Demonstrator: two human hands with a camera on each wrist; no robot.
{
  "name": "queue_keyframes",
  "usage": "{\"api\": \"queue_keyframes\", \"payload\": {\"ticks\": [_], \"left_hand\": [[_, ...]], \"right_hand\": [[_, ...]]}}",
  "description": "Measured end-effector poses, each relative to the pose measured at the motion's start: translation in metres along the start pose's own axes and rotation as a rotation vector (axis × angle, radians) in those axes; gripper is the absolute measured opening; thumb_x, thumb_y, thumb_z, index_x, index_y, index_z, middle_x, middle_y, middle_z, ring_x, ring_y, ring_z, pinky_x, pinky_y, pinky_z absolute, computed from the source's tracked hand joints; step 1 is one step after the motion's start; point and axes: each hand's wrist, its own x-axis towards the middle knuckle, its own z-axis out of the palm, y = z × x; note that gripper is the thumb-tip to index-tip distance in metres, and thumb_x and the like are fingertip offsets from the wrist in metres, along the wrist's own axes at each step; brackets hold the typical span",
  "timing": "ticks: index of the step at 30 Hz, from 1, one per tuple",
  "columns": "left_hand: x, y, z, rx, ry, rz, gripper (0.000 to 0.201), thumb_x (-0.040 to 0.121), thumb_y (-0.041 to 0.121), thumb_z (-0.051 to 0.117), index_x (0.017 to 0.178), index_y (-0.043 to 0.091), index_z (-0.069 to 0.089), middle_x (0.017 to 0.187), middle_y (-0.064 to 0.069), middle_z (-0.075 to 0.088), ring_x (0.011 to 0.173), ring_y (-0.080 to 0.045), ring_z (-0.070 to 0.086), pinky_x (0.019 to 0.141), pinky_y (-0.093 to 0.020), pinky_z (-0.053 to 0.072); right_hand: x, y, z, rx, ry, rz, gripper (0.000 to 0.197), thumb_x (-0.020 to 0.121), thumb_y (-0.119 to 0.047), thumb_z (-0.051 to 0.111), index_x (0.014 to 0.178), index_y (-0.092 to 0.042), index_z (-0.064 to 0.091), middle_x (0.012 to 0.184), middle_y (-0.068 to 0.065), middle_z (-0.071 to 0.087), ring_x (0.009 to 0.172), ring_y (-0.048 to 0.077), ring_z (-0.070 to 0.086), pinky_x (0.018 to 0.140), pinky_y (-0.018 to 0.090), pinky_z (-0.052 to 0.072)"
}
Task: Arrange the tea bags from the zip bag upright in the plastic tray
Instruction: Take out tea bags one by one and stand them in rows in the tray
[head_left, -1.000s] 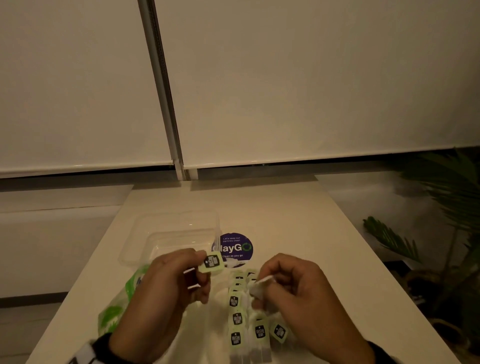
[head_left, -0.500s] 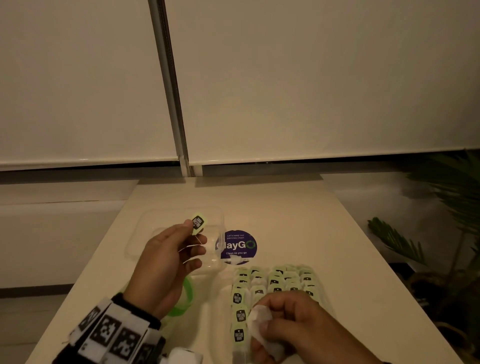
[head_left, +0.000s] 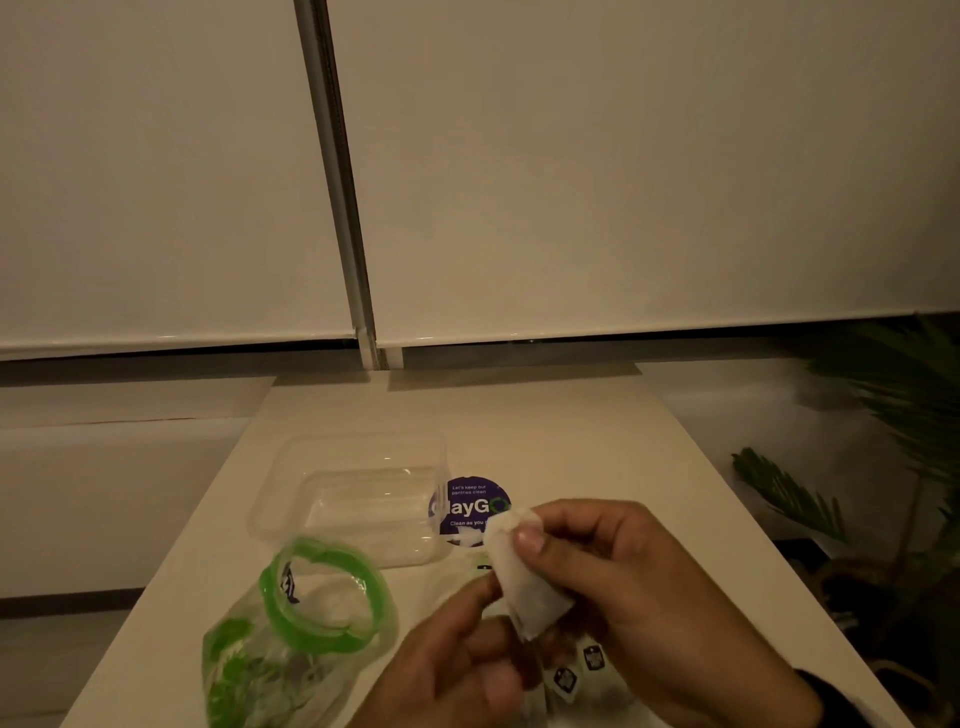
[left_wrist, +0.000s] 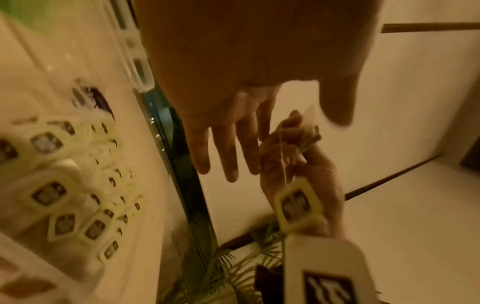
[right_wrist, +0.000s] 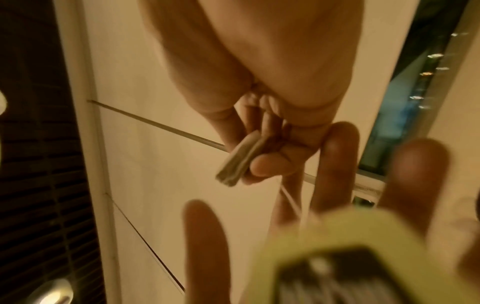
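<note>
The right hand (head_left: 649, 597) pinched a tea bag (head_left: 524, 582) between thumb and curled fingers (right_wrist: 270, 166), holding its white paper pouch tilted in the air above the near end of the bench (head_left: 571, 431). The left hand (head_left: 457, 660) lay just beside and under it with its fingers (left_wrist: 228, 152) straight and loosely spread, gripping nothing as far as the wrist view showed. From the pouch a thin string ran down to a green tag (left_wrist: 297, 205) that dangled free. I judged the tea bag very light, soft and easily crushed or torn, so a gentle pinch at the folded top edge looked best, with the string and tag minded because they could swing or snag. The loose tea bags (left_wrist: 64, 201) lay in rows on the bench under the hands, mostly hidden in the head view, where only a few tags showed. The zip bag (head_left: 291, 639) lay open at the left, its green rim gaping; whether anything remained inside was hard to tell. Beyond it stood the clear plastic tray (head_left: 353, 493), seemingly without bags in it, though its transparency and the dim light made that uncertain. Both wrist views were blurred, and the tag print was unreadable.
</note>
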Motion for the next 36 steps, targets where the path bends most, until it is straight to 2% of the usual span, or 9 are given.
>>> {"api": "queue_keyframes", "payload": {"ticks": [3, 8, 12, 16, 18, 22, 28, 33, 36], "left_hand": [[-0.017, -0.009, 0.010, 0.091, 0.004, -0.004, 0.080, 0.031, 0.040, 0.097, 0.103, 0.011, 0.075, 0.086, -0.033, 0.069, 0.077, -0.033, 0.071, 0.067, -0.029, 0.055], [-0.020, -0.018, 0.003, 0.245, 0.031, -0.172, 0.021, 0.066, 0.006, 0.072, 0.085, 0.000, 0.078, 0.087, -0.024, 0.072, 0.073, -0.026, 0.071, 0.070, -0.027, 0.056], [-0.028, -0.035, -0.013, 0.218, 0.100, -0.262, 0.035, 0.096, 0.003, 0.049, 0.091, 0.018, 0.080, 0.098, -0.014, 0.073, 0.083, -0.014, 0.069, 0.082, -0.021, 0.051], [-0.017, -0.024, -0.004, 0.424, 0.252, -0.101, 0.019, 0.076, 0.012, 0.071, 0.069, 0.027, 0.080, 0.064, 0.002, 0.072, 0.061, -0.003, 0.066, 0.062, -0.009, 0.046], [-0.011, -0.018, -0.002, 0.514, 0.137, -0.128, 0.019, 0.051, 0.026, 0.083, 0.065, 0.038, 0.077, 0.063, 0.008, 0.070, 0.061, 0.001, 0.064, 0.054, -0.006, 0.042], [-0.017, -0.027, -0.020, 0.872, 0.238, 0.183, 0.025, 0.077, 0.069, 0.059, 0.075, 0.047, 0.072, 0.089, 0.019, 0.067, 0.084, 0.001, 0.066, 0.074, -0.005, 0.045], [-0.011, -0.020, -0.021, 0.652, 0.339, 0.143, 0.028, 0.062, 0.037, 0.070, 0.089, 0.041, 0.069, 0.101, 0.011, 0.071, 0.097, -0.004, 0.066, 0.078, -0.018, 0.052], [0.015, -0.005, -0.011, 0.928, 0.298, 0.340, 0.078, 0.077, 0.002, 0.065, 0.135, 0.047, 0.038, 0.134, 0.042, 0.041, 0.127, 0.017, 0.037, 0.097, -0.002, 0.033], [0.026, -0.007, -0.022, 0.930, 0.240, 0.281, 0.044, 0.083, 0.004, 0.066, 0.116, 0.034, 0.061, 0.120, 0.026, 0.062, 0.116, 0.009, 0.053, 0.096, -0.011, 0.040]], "right_hand": [[-0.005, -0.006, -0.005, 0.014, 0.084, -0.049, 0.018, 0.071, -0.020, 0.074, 0.085, -0.010, 0.078, 0.082, 0.020, 0.073, 0.066, 0.025, 0.068, 0.055, 0.030, 0.055], [-0.005, -0.002, -0.009, 0.032, 0.255, -0.150, 0.012, 0.071, -0.020, 0.073, 0.078, -0.013, 0.076, 0.079, 0.011, 0.073, 0.070, 0.024, 0.071, 0.058, 0.034, 0.059], [-0.001, 0.008, -0.005, 0.015, 0.296, -0.140, 0.016, 0.072, -0.030, 0.070, 0.077, -0.015, 0.074, 0.078, 0.006, 0.074, 0.069, 0.014, 0.070, 0.069, 0.034, 0.060], [0.007, 0.017, 0.002, 0.207, 0.289, -0.036, 0.015, 0.083, -0.017, 0.068, 0.088, -0.004, 0.064, 0.080, 0.017, 0.074, 0.070, 0.026, 0.070, 0.060, 0.035, 0.056], [0.010, 0.019, 0.004, 0.244, 0.302, -0.013, 0.011, 0.091, -0.012, 0.063, 0.097, -0.003, 0.061, 0.084, 0.019, 0.074, 0.075, 0.033, 0.071, 0.059, 0.037, 0.057], [0.015, 0.022, 0.001, 0.255, 0.337, -0.003, 0.007, 0.095, -0.009, 0.059, 0.100, -0.005, 0.060, 0.086, 0.019, 0.074, 0.080, 0.037, 0.073, 0.058, 0.037, 0.059], [0.021, 0.024, 0.000, 0.298, 0.329, 0.029, 0.007, 0.096, -0.008, 0.057, 0.100, -0.002, 0.059, 0.092, 0.025, 0.072, 0.084, 0.042, 0.072, 0.058, 0.039, 0.060], [0.024, 0.022, 0.005, 0.307, 0.290, -0.011, 0.011, 0.096, -0.007, 0.056, 0.104, 0.001, 0.059, 0.085, 0.020, 0.073, 0.073, 0.032, 0.073, 0.058, 0.038, 0.061], [0.026, 0.019, 0.005, 0.324, 0.256, -0.029, 0.012, 0.097, -0.006, 0.055, 0.106, 0.001, 0.056, 0.085, 0.020, 0.074, 0.079, 0.034, 0.074, 0.062, 0.042, 0.062]]}}
